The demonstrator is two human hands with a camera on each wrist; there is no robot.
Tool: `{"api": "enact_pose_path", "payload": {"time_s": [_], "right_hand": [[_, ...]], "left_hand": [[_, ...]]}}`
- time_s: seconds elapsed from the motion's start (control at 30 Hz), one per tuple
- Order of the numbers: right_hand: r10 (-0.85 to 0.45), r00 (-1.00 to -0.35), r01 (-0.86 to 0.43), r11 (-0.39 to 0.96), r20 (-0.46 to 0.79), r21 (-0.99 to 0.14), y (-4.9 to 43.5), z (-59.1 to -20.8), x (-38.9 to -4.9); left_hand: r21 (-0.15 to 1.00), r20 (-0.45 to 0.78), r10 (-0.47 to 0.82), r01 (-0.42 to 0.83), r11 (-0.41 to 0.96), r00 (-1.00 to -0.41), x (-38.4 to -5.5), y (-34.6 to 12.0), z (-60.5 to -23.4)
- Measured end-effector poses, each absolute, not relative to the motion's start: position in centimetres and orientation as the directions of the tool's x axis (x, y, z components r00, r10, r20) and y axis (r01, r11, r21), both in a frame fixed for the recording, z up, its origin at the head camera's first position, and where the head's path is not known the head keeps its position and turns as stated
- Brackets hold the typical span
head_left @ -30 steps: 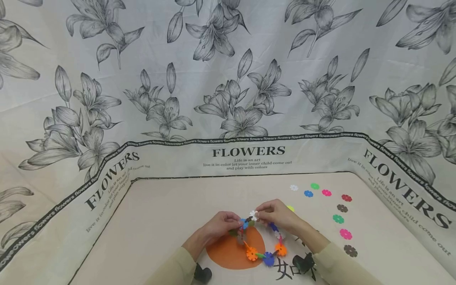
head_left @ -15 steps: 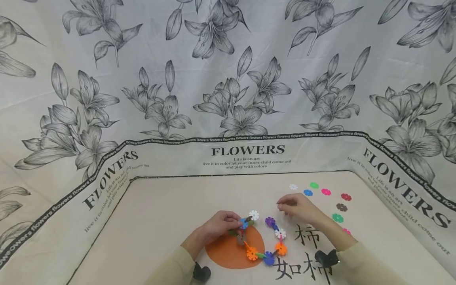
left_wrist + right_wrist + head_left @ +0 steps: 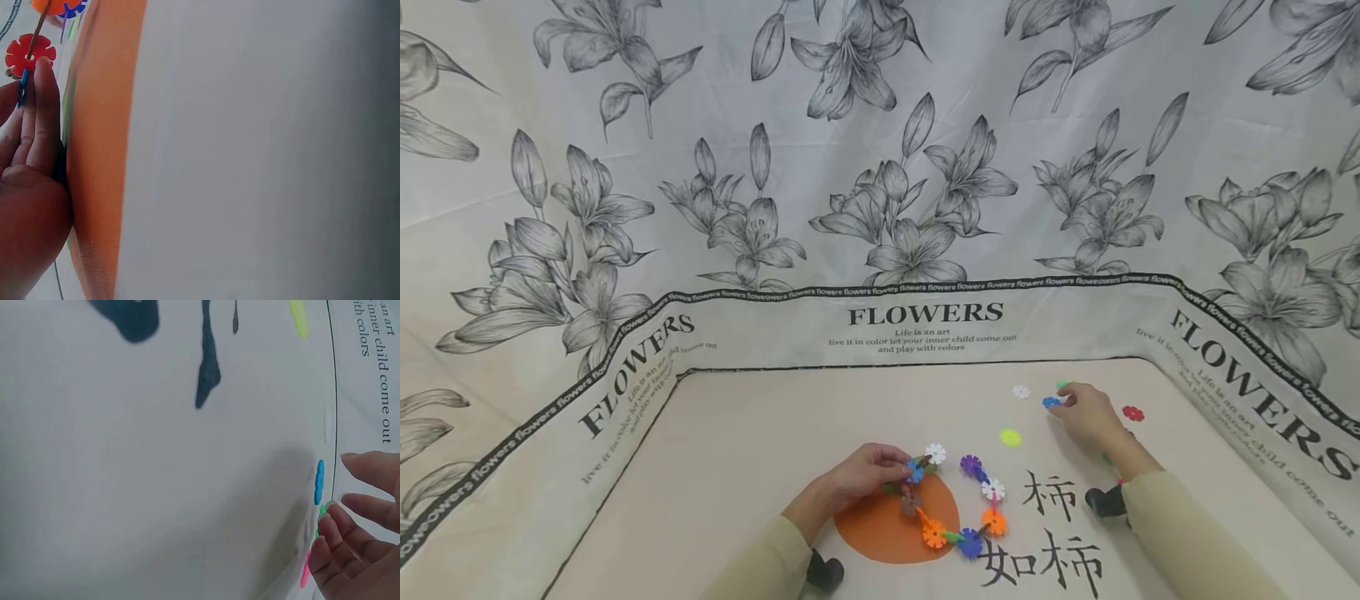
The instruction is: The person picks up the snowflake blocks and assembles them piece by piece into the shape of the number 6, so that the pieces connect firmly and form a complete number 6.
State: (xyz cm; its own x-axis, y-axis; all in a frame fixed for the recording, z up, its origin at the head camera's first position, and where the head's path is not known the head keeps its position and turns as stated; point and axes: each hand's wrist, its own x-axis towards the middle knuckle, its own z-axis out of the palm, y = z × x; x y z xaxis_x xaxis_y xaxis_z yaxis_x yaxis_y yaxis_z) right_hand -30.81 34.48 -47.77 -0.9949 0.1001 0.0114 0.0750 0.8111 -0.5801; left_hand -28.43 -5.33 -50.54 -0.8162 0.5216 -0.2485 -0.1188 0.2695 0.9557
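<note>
My left hand (image 3: pixel 867 472) pinches a blue snowflake disc (image 3: pixel 913 472) between thumb and fingers; in the left wrist view that disc (image 3: pixel 24 89) shows edge-on beneath a red disc (image 3: pixel 39 47). It belongs to a chain of interlocked snowflake discs (image 3: pixel 934 533) curving over the table in several colours. A white disc (image 3: pixel 935 453) ends one side, apart from a purple disc (image 3: pixel 971 465) at the other end. My right hand (image 3: pixel 1092 418) hovers by a loose blue disc (image 3: pixel 1051 402). In the right wrist view its fingers are spread, slightly bent, beside the blue disc (image 3: pixel 319 481).
Loose discs lie at the right: white (image 3: pixel 1021 392), yellow (image 3: pixel 1011 437), red (image 3: pixel 1133 412) and a partly covered green one (image 3: pixel 1062 385). The tablecloth has a printed orange circle (image 3: pixel 880 533) and black characters (image 3: pixel 1051 496). A patterned curtain (image 3: pixel 925 333) borders the table.
My right hand has let go of the white disc at the chain's end and moved right and away to the loose blue disc. My left hand keeps its place on the chain.
</note>
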Motion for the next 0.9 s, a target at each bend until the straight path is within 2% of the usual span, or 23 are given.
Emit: {"api": "enact_pose_path", "payload": {"time_s": [0.37, 0.6, 0.73, 0.9], "right_hand": [[0.14, -0.989, 0.14, 0.836, -0.04, -0.53, 35.4, -49.0, -33.0], [0.165, -0.982, 0.187, 0.805, -0.09, -0.564, 35.7, -48.9, -32.8], [0.147, -0.987, 0.159, 0.786, -0.07, -0.597, 35.2, -48.5, -31.8], [0.052, -0.999, 0.041, 0.773, -0.002, -0.633, 33.6, -48.0, -30.3]], "left_hand": [[0.956, -0.241, 0.527, -0.106, 0.274, -0.815, -28.1, -5.4, -50.1], [0.953, -0.244, 0.52, -0.103, 0.284, -0.819, -27.9, -5.2, -49.9], [0.954, -0.243, 0.526, -0.104, 0.28, -0.815, -28.0, -5.3, -50.0], [0.957, -0.234, 0.532, -0.097, 0.273, -0.814, -28.1, -5.3, -50.1]]}}
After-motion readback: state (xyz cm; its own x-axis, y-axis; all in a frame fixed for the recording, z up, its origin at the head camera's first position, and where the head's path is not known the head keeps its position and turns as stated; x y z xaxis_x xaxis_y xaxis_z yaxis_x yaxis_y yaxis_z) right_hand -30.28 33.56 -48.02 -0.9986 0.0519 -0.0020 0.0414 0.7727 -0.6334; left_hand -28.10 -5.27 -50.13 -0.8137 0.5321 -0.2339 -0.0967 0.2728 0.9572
